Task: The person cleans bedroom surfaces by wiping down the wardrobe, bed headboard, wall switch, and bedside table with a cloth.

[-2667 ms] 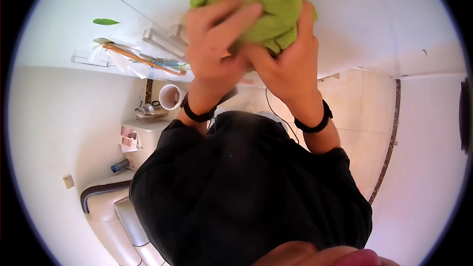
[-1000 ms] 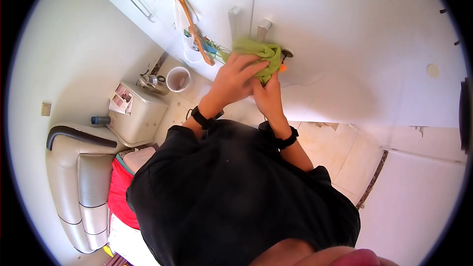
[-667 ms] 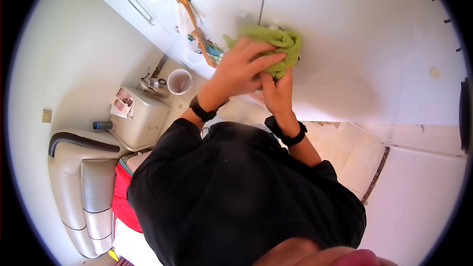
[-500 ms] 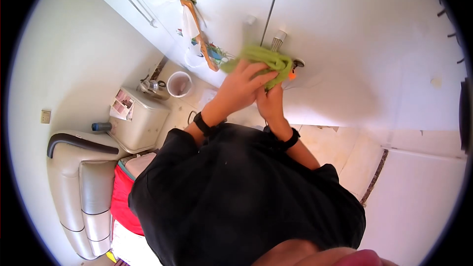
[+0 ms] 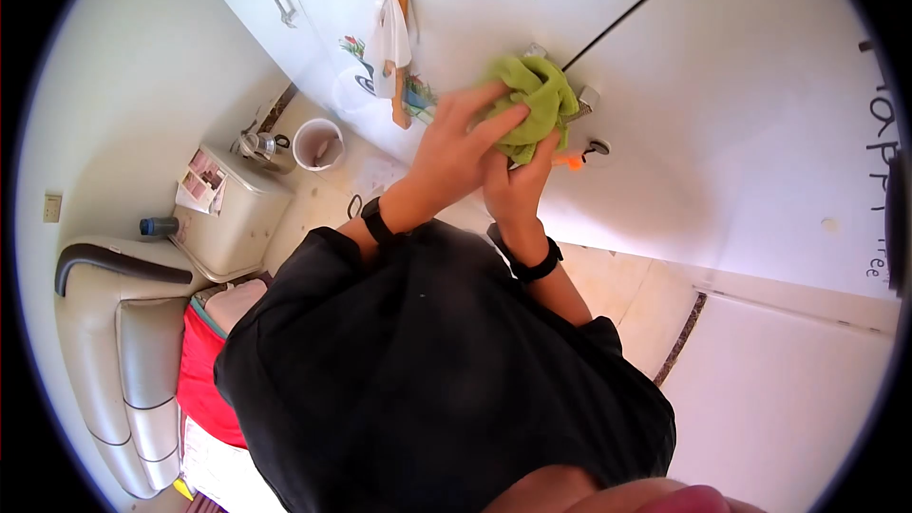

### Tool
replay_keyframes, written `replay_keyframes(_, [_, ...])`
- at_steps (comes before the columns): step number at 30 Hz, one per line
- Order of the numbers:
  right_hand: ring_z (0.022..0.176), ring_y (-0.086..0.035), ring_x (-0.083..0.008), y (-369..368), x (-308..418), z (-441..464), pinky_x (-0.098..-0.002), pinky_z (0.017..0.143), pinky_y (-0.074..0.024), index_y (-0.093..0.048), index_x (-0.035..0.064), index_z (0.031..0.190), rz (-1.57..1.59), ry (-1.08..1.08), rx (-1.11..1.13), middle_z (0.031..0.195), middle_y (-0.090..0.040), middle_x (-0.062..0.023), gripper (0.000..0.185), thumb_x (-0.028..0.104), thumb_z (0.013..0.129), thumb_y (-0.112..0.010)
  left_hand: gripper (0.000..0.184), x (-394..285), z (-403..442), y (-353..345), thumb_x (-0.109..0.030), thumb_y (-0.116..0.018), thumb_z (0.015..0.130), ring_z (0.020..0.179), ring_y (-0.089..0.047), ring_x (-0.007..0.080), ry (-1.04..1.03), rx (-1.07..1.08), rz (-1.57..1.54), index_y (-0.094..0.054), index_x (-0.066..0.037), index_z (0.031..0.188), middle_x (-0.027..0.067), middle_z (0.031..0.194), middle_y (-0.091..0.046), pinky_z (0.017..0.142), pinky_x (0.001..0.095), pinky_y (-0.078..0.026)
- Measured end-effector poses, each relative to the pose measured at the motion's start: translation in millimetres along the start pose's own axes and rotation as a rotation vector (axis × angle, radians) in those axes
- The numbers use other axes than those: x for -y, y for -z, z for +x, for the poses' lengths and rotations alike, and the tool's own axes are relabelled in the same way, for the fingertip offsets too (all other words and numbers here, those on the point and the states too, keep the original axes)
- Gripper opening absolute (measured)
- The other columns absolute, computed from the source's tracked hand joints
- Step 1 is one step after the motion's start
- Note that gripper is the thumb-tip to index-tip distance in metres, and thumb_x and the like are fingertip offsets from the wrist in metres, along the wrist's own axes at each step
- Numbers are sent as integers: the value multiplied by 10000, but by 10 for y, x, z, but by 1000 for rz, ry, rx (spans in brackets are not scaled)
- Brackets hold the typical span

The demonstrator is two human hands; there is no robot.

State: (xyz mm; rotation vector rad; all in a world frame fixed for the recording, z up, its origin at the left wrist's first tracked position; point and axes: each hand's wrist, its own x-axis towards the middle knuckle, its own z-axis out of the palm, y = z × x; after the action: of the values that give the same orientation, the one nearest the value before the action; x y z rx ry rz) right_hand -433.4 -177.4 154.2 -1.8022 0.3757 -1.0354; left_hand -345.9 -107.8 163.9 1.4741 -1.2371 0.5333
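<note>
A crumpled green cloth [image 5: 540, 100] is bunched up between both hands, close to the white cabinet doors. My left hand [image 5: 454, 147] grips it from the left, with its fingers spread over the folds. From below, my right hand [image 5: 518, 188] holds the cloth with the thumb pointing up, and its other fingers are mostly hidden. Just right of the cloth is a metal door handle [image 5: 586, 103]. A dark hook with an orange piece [image 5: 573, 162] hangs beside my right hand.
White cabinet doors [image 5: 684, 104] stand ahead, with a wooden-handled item and white bag [image 5: 388, 43] hanging on them. On the left are a bin [image 5: 318, 144], a cream box-shaped stand [image 5: 233, 214] with a kettle near it, and a grey sofa [image 5: 142, 323].
The cloth has gone from a flatter, folded strip to a rounder bunch in my hands. My view has turned and shifted, so the surroundings sit differently in the frame.
</note>
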Motion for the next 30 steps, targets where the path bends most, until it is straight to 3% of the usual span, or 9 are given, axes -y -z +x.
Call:
replay_keyframes(4, [1034,-586,-302,-128,-154,1,-401,884,-485,-439,-26,1287,22,26,-94,1154,-566,-179,537,65,788,-613,493,147,-4,9,-69,-729,701,1027,-544,298,-5,47,-53,-643,-193,1171,72,1220,-557,866,389,-437])
replay_keyframes(7, [1021,-590,-302,-243,-377,-201,-390,870,-491,-434,-25,1288,92,-97,-169,1141,-572,-181,552,52,768,-604,491,341,-240,-35,-68,-731,697,1003,-542,301,3,130,-100,-644,-193,1164,61,1171,-560,853,387,-442])
replay_keyframes(10, [1025,-591,-294,-292,-586,-398,-379,865,-494,-414,-23,1308,-96,-195,-149,1163,-570,-185,582,72,773,-626,474,457,-501,-59,-68,-707,709,1006,-541,316,91,251,-152,-643,-182,1165,64,1137,-559,858,398,-456])
replay_keyframes(14, [1156,-505,-245,-318,-455,-398,-327,979,-415,-318,-46,1387,-32,-351,-163,1294,-467,-169,640,53,799,-552,516,528,-376,39,-101,-732,662,997,-545,319,50,330,-158,-641,-160,1167,69,1110,-568,835,388,-467])
replay_keyframes(17, [1198,-474,-248,-323,-397,-237,-346,1024,-378,-309,-42,1389,-8,-32,-227,1320,-448,-160,638,55,805,-549,557,497,-60,94,-102,-737,628,980,-566,312,-51,286,-210,-631,-145,1173,76,1107,-591,821,383,-458])
replay_keyframes(21, [1208,-461,-242,-396,-49,3,-367,1040,-367,-296,-40,1385,124,-56,-339,1334,-433,-149,607,52,827,-516,520,372,257,185,-95,-719,666,919,-565,302,-92,263,-222,-633,-167,1174,63,1097,-596,768,369,-468])
replay_keyframes(24, [1199,-470,-238,-319,-148,-34,-354,1021,-382,-297,-43,1376,89,-70,-267,1328,-439,-149,592,122,871,-559,495,400,224,90,-67,-694,679,888,-527,284,-70,276,-253,-657,-206,1153,27,1027,-562,685,337,-492])
replay_keyframes(30, [1162,-501,-242,-167,-521,-303,-346,979,-407,-343,-53,1349,-89,-179,-32,1282,-482,-168,589,123,855,-612,480,552,-187,-5,-62,-721,668,911,-514,294,68,380,-245,-636,-190,1122,45,963,-526,716,350,-480])
